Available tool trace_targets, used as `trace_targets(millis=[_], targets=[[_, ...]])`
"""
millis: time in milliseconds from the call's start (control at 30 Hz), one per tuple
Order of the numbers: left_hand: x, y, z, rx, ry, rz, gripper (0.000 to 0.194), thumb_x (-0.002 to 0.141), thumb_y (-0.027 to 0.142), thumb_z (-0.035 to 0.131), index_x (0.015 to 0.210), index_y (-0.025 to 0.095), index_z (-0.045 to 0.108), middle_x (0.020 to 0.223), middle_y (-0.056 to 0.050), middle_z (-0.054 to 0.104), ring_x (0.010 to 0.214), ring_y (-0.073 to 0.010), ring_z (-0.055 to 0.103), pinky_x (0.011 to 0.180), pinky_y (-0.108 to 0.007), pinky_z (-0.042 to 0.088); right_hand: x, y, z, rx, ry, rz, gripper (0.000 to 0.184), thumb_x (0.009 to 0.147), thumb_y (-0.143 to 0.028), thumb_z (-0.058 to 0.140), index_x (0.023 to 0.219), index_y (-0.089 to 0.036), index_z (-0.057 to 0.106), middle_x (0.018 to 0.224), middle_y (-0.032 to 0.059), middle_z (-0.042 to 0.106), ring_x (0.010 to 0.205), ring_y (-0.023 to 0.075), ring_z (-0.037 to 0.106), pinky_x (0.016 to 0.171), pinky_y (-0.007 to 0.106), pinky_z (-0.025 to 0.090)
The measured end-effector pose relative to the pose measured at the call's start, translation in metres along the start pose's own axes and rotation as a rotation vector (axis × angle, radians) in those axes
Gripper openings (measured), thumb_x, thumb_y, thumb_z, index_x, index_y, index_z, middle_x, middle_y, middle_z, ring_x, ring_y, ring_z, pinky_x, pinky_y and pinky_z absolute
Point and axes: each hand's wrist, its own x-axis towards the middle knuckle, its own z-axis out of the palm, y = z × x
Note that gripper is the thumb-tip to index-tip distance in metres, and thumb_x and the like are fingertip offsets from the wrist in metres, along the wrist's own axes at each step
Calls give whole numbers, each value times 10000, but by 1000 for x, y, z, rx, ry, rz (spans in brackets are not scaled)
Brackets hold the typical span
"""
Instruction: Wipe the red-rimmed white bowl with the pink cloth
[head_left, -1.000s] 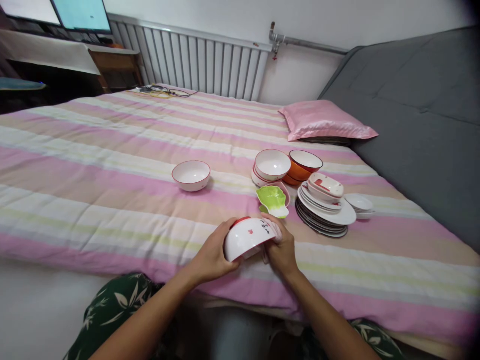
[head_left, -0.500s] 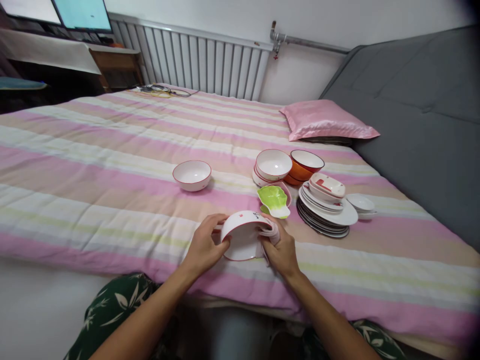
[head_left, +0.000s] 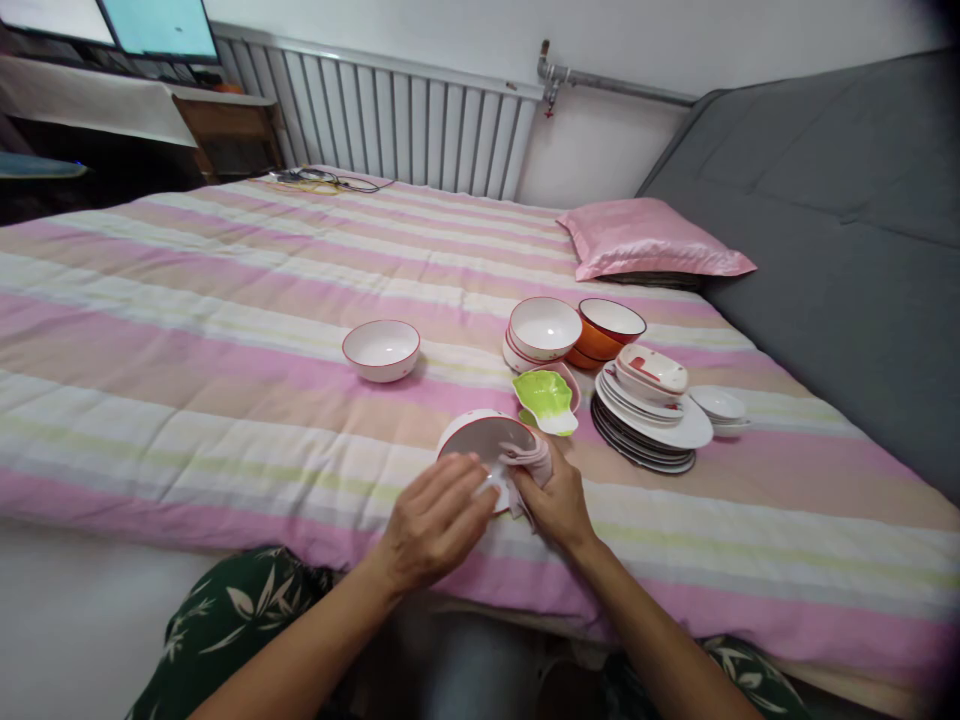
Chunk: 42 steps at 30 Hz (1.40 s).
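A white bowl (head_left: 477, 436) with a red rim is tilted on its side near the bed's front edge, its hollow turned toward me. My right hand (head_left: 559, 503) grips its right side through a pale pink cloth (head_left: 534, 456), part of which hangs below the fingers. My left hand (head_left: 441, 515) is in front of the bowl's opening, fingers stretched out and slightly blurred, off the rim. Whether its fingertips touch the inside, I cannot tell. Just beyond the bowl lies a green leaf-shaped dish (head_left: 545, 396) on a pink one.
Another red-rimmed bowl (head_left: 381, 350) stands alone to the left. Stacked white bowls (head_left: 545, 328), orange bowls (head_left: 615, 325), and plates (head_left: 694, 428) topped by small rectangular dishes (head_left: 652, 369) are at the right. Small white dishes (head_left: 718, 404) sit beside them. A pink pillow (head_left: 652, 238) lies farther back.
My left hand has let go of the bowl's left rim and moved right, across its opening. The bowl has turned slightly, showing more of its inside. The right hand keeps its grip.
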Motion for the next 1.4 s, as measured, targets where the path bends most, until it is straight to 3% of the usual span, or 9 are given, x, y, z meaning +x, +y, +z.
trace_targets(millis=[100,200,500,667,767,867,1000,1100,1400], targets=[[7,3,-2,-118,-318,166,250,844,133,451,1054,189,574,1038,-97,664,1009,-223,614,911,-400,491,2,1,0,-12,10,-2,471,753,-251,601,1217,-204,533,1037,71,700,921,225,667,815,367,527],[10,0,-3,-45,-441,125,237,845,133,459,1053,155,569,1039,-112,657,1030,-239,591,1019,-462,390,4,2,0,-35,14,12,460,762,-284,602,1209,-198,538,1033,75,702,922,224,668,806,361,528],[4,-13,11,158,-423,5,220,896,94,430,1030,128,602,962,-92,686,958,-209,621,1058,-434,322,5,0,0,-34,-26,9,483,791,-369,598,1232,-195,508,1038,84,694,941,228,659,806,349,520],[2,-26,10,16,-389,-99,262,909,107,415,1038,201,622,939,-42,711,912,-163,642,1042,-422,321,3,-7,-1,19,-45,-13,750,750,-401,657,1374,-190,297,1220,138,592,1097,256,586,871,374,488],[0,-29,8,-135,-304,-163,258,906,130,427,1023,220,638,945,-36,715,903,-153,642,1033,-420,307,0,-10,0,103,-88,-54,822,734,-397,684,1365,-196,198,1229,151,562,1125,255,556,924,406,452],[3,-21,2,-415,-218,-273,201,899,192,469,986,202,649,922,-33,712,872,-157,632,1014,-403,314,-2,-12,0,180,-71,-111,614,817,-381,598,1282,-234,224,1255,145,512,1136,225,536,950,414,429],[12,-6,-9,-939,-232,-621,249,880,332,512,862,134,662,829,-50,682,778,-175,594,759,-290,444,0,-18,-7,201,14,-211,411,870,-395,511,1209,-239,339,1397,141,363,1288,241,387,1050,459,323],[15,-3,-12,-1235,-242,-769,262,849,336,565,966,124,666,898,-55,681,834,-184,588,748,-261,437,2,-21,-11,177,42,-221,293,876,-365,508,1134,-233,460,1380,119,409,1262,247,426,1048,460,332],[15,-11,-16,-1445,-127,-865,317,804,290,639,1077,131,657,893,-63,704,811,-155,599,755,-242,452,-2,-21,-15,89,133,-211,236,847,-234,571,1080,-215,601,1198,92,614,1122,223,567,974,388,441]])
